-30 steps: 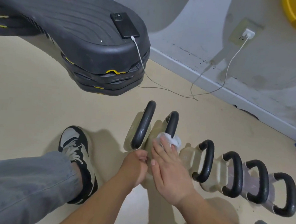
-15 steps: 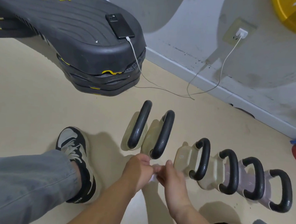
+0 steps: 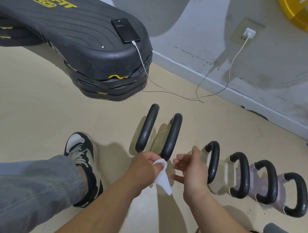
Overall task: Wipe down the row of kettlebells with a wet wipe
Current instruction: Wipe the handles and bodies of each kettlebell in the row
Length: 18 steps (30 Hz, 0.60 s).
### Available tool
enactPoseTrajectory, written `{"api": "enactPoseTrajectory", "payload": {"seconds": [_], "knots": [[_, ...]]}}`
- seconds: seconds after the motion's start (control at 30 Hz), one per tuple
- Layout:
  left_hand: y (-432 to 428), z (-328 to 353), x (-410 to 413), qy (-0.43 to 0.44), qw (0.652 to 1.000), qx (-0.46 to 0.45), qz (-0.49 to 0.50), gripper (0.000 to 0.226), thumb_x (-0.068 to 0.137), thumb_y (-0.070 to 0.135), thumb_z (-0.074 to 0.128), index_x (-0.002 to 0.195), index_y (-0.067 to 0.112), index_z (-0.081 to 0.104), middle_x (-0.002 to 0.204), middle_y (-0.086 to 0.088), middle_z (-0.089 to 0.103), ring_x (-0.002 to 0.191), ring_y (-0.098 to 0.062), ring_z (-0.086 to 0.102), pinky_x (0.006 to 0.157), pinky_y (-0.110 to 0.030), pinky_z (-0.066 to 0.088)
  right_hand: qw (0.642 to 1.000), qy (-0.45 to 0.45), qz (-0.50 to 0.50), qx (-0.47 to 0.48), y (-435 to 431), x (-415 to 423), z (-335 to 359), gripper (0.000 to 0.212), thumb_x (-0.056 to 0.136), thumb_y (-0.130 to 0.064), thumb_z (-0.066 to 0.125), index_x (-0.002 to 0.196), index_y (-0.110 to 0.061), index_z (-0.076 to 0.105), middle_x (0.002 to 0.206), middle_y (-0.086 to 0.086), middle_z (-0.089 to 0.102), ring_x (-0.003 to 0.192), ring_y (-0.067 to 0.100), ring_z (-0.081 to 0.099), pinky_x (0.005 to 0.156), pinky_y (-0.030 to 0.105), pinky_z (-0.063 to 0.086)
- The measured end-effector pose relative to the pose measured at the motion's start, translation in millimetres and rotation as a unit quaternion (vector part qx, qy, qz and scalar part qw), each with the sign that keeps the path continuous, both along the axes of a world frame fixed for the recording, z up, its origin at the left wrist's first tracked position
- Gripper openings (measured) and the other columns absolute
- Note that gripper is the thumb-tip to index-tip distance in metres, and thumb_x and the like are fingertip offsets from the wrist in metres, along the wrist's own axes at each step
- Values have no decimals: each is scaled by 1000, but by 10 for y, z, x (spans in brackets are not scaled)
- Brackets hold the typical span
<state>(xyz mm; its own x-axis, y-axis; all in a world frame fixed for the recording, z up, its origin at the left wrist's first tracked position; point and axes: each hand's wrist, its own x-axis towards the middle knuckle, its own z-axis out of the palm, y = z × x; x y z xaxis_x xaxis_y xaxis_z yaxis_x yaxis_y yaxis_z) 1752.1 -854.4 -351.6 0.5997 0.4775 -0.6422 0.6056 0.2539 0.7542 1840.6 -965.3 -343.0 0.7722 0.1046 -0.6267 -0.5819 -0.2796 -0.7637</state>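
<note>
On the floor [image 3: 33,109] near the wall, the row of kettlebells [image 3: 239,175] runs from two larger ones at the left to four smaller ones at the right, all upright with black handles on top. Just in front of the second kettlebell [image 3: 172,135], the left hand [image 3: 146,167] pinches the wet wipe [image 3: 162,180] by its top edge between thumb and fingers. Most of the sheet hangs free below the knuckles and touches no kettlebell. The right hand [image 3: 191,171] hovers beside it with fingers loosely spread, holding nothing.

The likeliest slip is the wipe itself. Held by so little, it could drop to the floor and pick up grit that then gets smeared over the handles. A bunched sheet would probably clean only in streaks, and the narrow gap between the two big kettlebells looks easy to skip. A hard sideways push on a handle might rock a smaller kettlebell into its neighbour. Which ones are already wiped cannot be told, so one could be missed.
</note>
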Motion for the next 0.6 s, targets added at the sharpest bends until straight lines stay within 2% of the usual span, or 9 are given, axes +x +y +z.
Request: {"api": "enactPoseTrajectory", "payload": {"seconds": [0.07, 0.17, 0.23, 0.3, 0.37, 0.47, 0.53, 0.6], "knots": [[52, 60, 51, -18, 997, 72, -7, 16, 92, 16, 63, 80, 25, 68, 83, 3, 69, 80, -24, 70, 67, -37, 61, 1000, -1, -21, -10, 5, 30, -32, 53, 104, -48, 42, 103, -3, 70, 90, 12, 70, 79, 28, 66, 69, 42, 59], [114, 201, 186, -59, 967, 250, -3, 17, 95, 15, 57, 82, 26, 61, 91, 8, 61, 81, -14, 59, 62, -19, 43, 999, 36, -9, 6, 13, 89, -98, 47, 107, -46, 41, 116, -8, 69, 110, 6, 72, 99, 23, 70, 92, 44, 58], [149, 258, 302, -94, 922, 376, -1, 13, 97, 13, 56, 91, 22, 65, 100, 5, 56, 80, -15, 56, 64, -21, 39, 997, 70, 8, 28, 31, 125, -129, 46, 109, -45, 41, 118, -9, 70, 119, 2, 73, 111, 18, 68, 106, 44, 51], [127, 227, 386, -129, 887, 443, -31, 15, 97, 11, 55, 97, 20, 67, 101, 4, 58, 81, -16, 59, 69, -22, 44, 994, 97, 22, 48, 46, 158, -172, 49, 110, -46, 39, 119, -10, 71, 125, 1, 72, 117, 15, 65, 113, 45, 47], [16, 128, 412, -128, 903, 406, -56, 18, 101, 17, 49, 105, 27, 64, 103, 5, 68, 88, -17, 64, 76, -28, 51, 990, 120, 42, 60, 36, 191, -261, 56, 110, -51, 33, 128, -12, 69, 132, 1, 69, 127, 14, 59, 118, 44, 42], [-245, -99, 378, -39, 953, 296, -50, 31, 106, 29, 39, 134, 38, 48, 117, 12, 68, 97, -14, 64, 81, -26, 46, 983, 155, 51, 81, -8, 246, -416, 66, 107, -62, 29, 138, -17, 64, 143, -1, 65, 140, 14, 52, 123, 43, 36], [-393, -232, 381, -10, 964, 262, -35, 42, 107, 36, 33, 149, 35, 36, 136, 10, 60, 117, -15, 60, 95, -27, 45, 976, 185, 59, 98, -27, 259, -496, 68, 104, -67, 27, 138, -22, 66, 143, -2, 66, 138, 14, 55, 123, 42, 36], [-457, -301, 436, -17, 968, 250, -23, 47, 104, 47, 26, 147, 33, 37, 141, 11, 57, 128, -16, 55, 105, -35, 45, 969, 206, 83, 105, -24, 235, -545, 68, 106, -67, 21, 131, -28, 71, 132, -2, 73, 129, 14, 64, 118, 40, 40]]}}
